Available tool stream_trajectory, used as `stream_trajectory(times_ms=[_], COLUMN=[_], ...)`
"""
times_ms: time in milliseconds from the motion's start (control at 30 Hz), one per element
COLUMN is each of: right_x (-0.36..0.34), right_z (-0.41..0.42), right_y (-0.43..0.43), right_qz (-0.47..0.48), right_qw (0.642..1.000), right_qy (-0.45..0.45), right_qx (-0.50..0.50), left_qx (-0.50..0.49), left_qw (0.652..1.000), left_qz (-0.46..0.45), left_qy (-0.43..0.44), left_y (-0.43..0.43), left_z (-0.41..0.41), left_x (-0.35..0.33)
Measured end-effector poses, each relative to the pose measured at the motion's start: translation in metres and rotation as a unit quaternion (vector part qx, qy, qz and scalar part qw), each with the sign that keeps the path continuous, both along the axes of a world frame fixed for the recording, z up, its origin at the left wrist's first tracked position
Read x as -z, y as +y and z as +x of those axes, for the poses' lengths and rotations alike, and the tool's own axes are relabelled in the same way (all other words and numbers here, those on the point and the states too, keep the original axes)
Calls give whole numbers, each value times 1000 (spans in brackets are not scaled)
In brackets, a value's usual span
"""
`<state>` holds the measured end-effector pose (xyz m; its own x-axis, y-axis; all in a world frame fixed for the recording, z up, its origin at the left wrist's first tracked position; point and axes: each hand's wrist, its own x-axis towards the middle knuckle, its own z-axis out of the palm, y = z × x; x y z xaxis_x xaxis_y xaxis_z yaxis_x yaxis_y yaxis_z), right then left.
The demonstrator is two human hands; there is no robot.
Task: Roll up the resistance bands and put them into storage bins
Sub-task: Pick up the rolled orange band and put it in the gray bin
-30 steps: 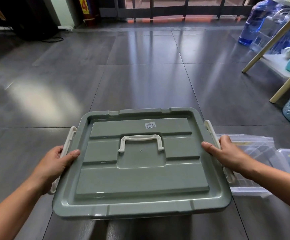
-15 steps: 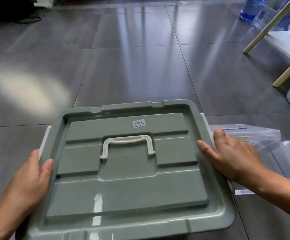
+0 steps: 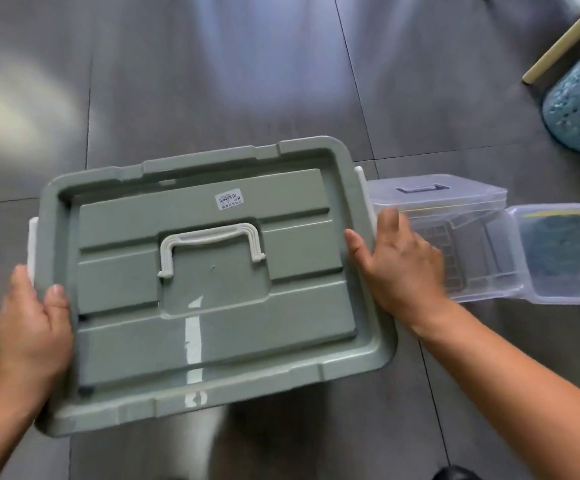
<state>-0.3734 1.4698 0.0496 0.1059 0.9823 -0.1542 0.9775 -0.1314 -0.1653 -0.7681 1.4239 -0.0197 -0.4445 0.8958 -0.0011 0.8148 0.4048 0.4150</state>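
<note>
A grey-green storage bin (image 3: 212,337) with its lid on fills the middle of the head view; the lid has a white carry handle (image 3: 209,245) and white side latches. My left hand (image 3: 34,327) grips the bin's left edge, thumb on top of the lid rim. My right hand (image 3: 397,268) grips the right edge by the white latch, thumb on the lid. To the right on the floor lie a clear plastic bin (image 3: 454,237) and a second clear bin (image 3: 565,254) holding something dark blue-green. No loose resistance band shows.
The floor is dark grey tile (image 3: 212,81). A speckled blue basket (image 3: 579,105) and a pale wooden leg (image 3: 565,39) stand at the upper right. A dark object (image 3: 454,474) pokes in at the bottom edge.
The view has tipped downward and the grey-green bin sits closer and lower. Both hands kept their hold on its two sides. The clear bins on the right show more fully.
</note>
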Motion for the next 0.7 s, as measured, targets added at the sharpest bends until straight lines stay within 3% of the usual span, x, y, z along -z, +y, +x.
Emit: stream_trajectory(times_ms=[133,200,367,567,700], right_x=[-11,-26,-73,-146,-196], right_z=[-7,-11,-18,-25,-30], right_y=[-22,-34,-52,-98,-147], right_qz=[-42,-108,-185,-117,-17], right_qw=[999,994,980,985,989], right_qy=[24,7,70,128,147], right_qx=[-6,-6,1,-15,14], left_qx=[-30,-46,44,112,150], left_qw=[994,990,972,962,952], left_qz=[-101,-127,-200,-194,-218], left_qy=[-5,-30,-115,-154,-151], left_y=[0,-1,-20,-70,-112], left_z=[44,65,133,155,142], left_x=[-47,-62,-116,-212,-263])
